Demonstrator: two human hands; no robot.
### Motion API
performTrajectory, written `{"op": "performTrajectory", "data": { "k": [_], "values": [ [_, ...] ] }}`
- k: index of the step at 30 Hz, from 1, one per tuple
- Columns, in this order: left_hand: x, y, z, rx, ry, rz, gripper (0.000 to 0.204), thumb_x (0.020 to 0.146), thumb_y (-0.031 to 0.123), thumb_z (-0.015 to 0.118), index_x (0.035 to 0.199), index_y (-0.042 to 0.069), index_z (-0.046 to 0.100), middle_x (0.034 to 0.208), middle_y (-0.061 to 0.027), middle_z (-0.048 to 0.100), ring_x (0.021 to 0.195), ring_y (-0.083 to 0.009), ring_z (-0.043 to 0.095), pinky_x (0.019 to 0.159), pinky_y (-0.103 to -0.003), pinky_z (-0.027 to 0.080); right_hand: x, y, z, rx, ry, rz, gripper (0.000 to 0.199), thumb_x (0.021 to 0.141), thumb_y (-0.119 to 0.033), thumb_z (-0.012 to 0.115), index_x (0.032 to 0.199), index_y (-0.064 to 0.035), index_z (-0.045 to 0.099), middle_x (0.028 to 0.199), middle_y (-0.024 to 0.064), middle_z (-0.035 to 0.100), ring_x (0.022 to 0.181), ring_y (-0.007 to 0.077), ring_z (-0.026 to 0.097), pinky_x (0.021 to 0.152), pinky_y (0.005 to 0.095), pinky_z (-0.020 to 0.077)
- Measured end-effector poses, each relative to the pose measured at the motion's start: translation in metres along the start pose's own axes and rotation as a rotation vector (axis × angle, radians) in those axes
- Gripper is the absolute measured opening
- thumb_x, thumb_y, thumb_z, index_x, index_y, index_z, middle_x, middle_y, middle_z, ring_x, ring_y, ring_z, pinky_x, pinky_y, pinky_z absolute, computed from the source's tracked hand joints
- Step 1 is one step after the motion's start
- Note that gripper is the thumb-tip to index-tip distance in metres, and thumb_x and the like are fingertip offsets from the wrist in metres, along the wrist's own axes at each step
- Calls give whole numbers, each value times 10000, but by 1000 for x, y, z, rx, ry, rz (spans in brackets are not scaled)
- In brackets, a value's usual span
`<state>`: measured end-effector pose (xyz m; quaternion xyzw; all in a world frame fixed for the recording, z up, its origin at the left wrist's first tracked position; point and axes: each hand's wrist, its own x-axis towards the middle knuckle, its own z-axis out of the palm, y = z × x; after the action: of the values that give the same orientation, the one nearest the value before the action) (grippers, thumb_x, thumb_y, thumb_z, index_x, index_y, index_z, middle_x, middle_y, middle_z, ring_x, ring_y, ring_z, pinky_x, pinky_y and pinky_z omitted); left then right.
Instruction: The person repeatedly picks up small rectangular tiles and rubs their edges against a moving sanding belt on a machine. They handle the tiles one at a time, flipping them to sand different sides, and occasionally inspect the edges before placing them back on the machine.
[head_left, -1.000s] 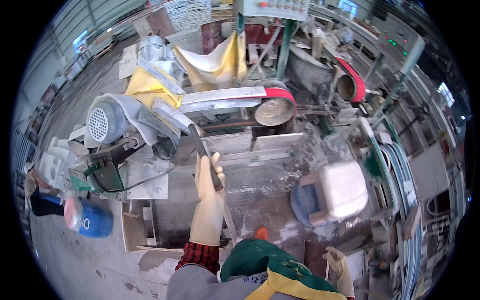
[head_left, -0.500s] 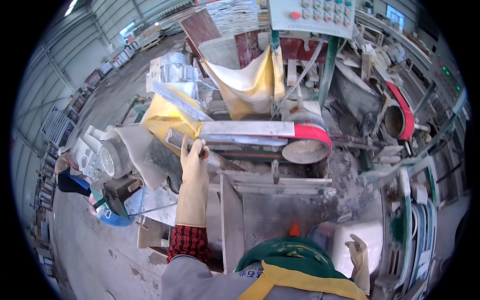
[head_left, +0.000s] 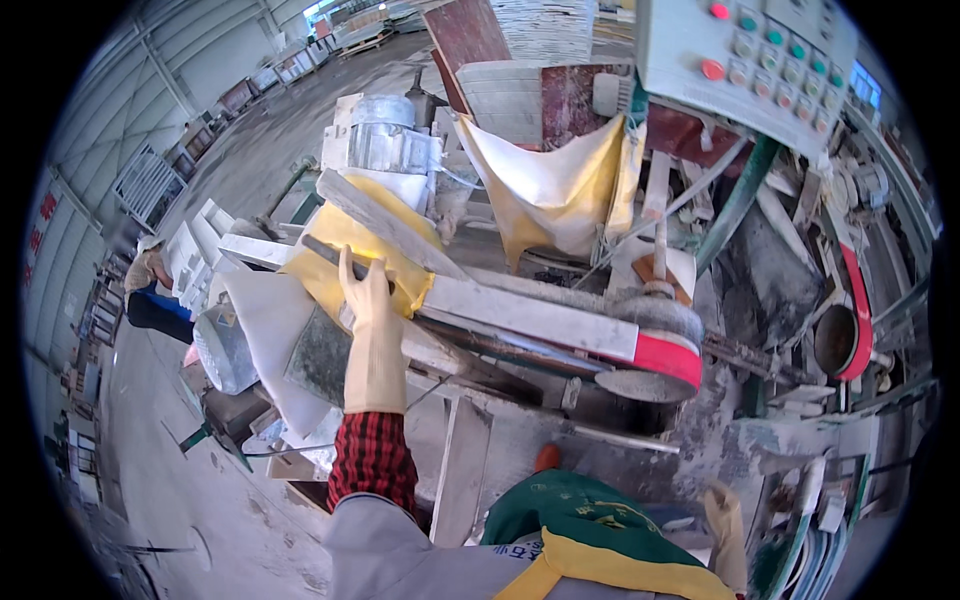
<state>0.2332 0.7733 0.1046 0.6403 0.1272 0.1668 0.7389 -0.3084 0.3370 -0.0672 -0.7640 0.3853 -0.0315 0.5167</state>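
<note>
My left hand [head_left: 370, 305], in a cream rubber glove, reaches to a belt grinding machine at centre. Its fingers are spread over a dark bar [head_left: 350, 262] lying against a yellow cloth cover [head_left: 325, 265]; whether they press on it I cannot tell. From there a long pale guard [head_left: 540, 318] runs right to a wheel with a red belt [head_left: 668, 360]. My right hand [head_left: 725, 520], gloved too and somewhat blurred, hangs low at the right by my green apron [head_left: 570, 505]. Its fingers look loosely extended, with nothing visible in them.
A control panel [head_left: 750, 70] with coloured buttons stands at upper right. Behind the machine are a motor [head_left: 385, 135] and a draped white-yellow sheet [head_left: 560, 185]. A second red-belt wheel [head_left: 840, 330] is farther right. A person [head_left: 155, 290] bends at far left.
The view has turned and tilted, so the machine and panel sit lower and farther right. My left hand's fingers are now over the yellow cloth. The white block by my right hand is mostly hidden.
</note>
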Motion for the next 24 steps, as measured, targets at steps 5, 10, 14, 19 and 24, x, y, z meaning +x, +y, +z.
{"op": "performTrajectory", "data": {
  "k": [5,10,14,19,24],
  "values": [
    [174,-82,-27,785,347,266,732,830,270,711,1468,70,414,1176,-249,557,988,-306,630,872,-380,515,10,-40,18,-229,-122,156,406,888,-77,576,1269,60,604,982,153,732,917,200,692,858,308,517],
    [133,-54,3,1188,15,113,676,830,333,700,1406,67,466,1360,-210,476,1258,-396,481,1037,-446,440,22,-39,28,-41,-40,185,432,875,-128,604,1273,39,614,953,156,735,929,190,688,852,298,514],
    [124,-81,-19,1396,-19,549,613,853,329,666,1370,61,475,1352,-189,494,1201,-405,512,1013,-464,450,30,-54,24,-227,-92,295,444,870,-162,612,1279,12,626,954,156,738,931,198,690,866,300,509],
    [148,-76,-48,647,13,290,650,931,271,622,1493,55,376,1433,-168,509,1337,-295,460,1082,-384,391,65,-49,1,-317,-123,216,437,870,-166,607,1273,0,636,967,161,741,942,201,689,876,302,506],
    [60,-25,-6,212,129,321,542,1002,187,550,1495,31,387,1405,-145,546,1286,-229,511,1101,-368,360,110,-51,-29,-296,-144,199,394,869,-173,653,1222,2,661,1069,179,725,1037,233,679,910,331,503]
  ]
}}
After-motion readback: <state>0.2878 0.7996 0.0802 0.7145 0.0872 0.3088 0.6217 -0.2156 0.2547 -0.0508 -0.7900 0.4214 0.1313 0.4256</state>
